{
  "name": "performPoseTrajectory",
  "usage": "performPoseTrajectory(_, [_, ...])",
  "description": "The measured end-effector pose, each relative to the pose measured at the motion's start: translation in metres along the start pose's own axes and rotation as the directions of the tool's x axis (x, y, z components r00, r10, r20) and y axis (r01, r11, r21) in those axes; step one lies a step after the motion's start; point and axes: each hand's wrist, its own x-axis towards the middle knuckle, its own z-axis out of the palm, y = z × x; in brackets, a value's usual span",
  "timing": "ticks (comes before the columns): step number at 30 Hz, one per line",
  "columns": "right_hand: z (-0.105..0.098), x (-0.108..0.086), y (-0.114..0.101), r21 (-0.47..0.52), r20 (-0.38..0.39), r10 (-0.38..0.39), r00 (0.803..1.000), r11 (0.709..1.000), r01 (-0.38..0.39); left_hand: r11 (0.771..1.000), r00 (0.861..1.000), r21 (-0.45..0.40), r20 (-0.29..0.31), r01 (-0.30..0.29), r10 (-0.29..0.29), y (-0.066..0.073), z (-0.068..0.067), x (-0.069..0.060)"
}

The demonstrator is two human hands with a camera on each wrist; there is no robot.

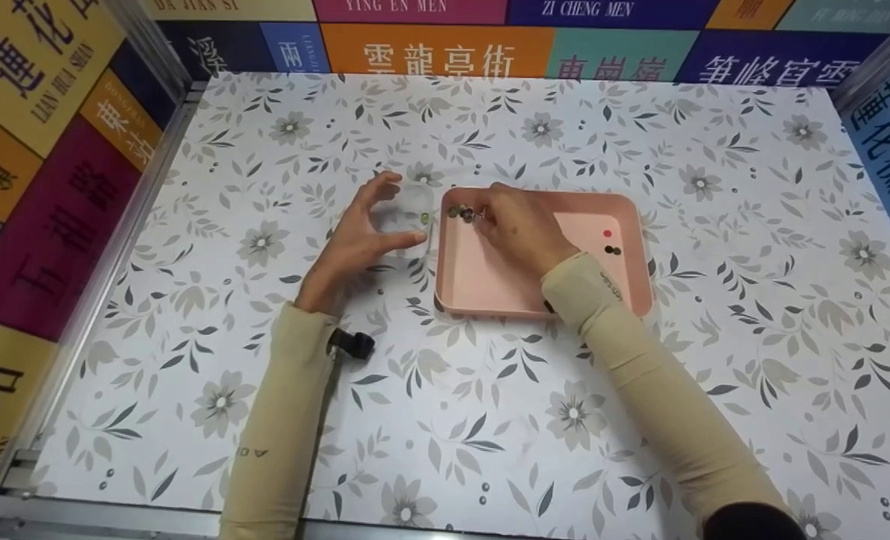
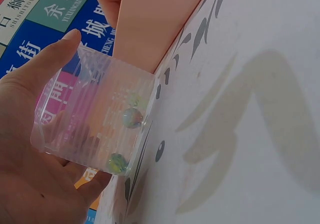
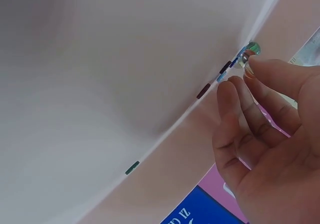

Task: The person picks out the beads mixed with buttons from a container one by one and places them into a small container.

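Note:
My left hand [image 1: 355,236] holds a clear plastic box [image 2: 95,108], its thumb and fingers spread around the sides. A few glass marbles [image 2: 132,118] sit inside the box, one of them green [image 2: 117,162]. Over the left part of a pink tray [image 1: 542,304], my right hand [image 1: 519,225] pinches a clear marble [image 3: 244,59] between thumb and fingers. Touching or close behind it is a green marble [image 3: 254,48]. Small dark pieces [image 1: 456,212] lie near those fingertips at the tray's left end; in the right wrist view several look like flat discs [image 3: 203,91].
At the tray's right side lie a red piece [image 1: 607,233] and two dark ones [image 1: 612,250]. A flower-patterned cloth [image 1: 445,420] covers the table. Panels with printed place names [image 1: 437,56] stand along the back and both sides.

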Motion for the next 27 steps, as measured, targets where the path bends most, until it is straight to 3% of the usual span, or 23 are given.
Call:
performPoseTrajectory(7, [-0.001, 0.0, -0.003, 0.016, -0.015, -0.007, 1.0, 1.0, 0.008, 1.0, 1.0, -0.02, 0.0, 0.002, -0.002, 0.0, 0.0, 0.001])
performPoseTrajectory(17, [-0.002, 0.0, -0.007, 0.057, -0.06, -0.116, 0.991, 0.991, 0.12, 1.0, 1.0, -0.023, 0.001, -0.015, 0.015, 0.0, 0.0, 0.0])
performPoseTrajectory(27, [-0.004, -0.002, -0.017, 0.094, -0.055, -0.147, 0.988, 0.984, 0.152, 1.0, 1.0, -0.019, 0.003, 0.0, 0.0, -0.001, 0.0, 0.001])
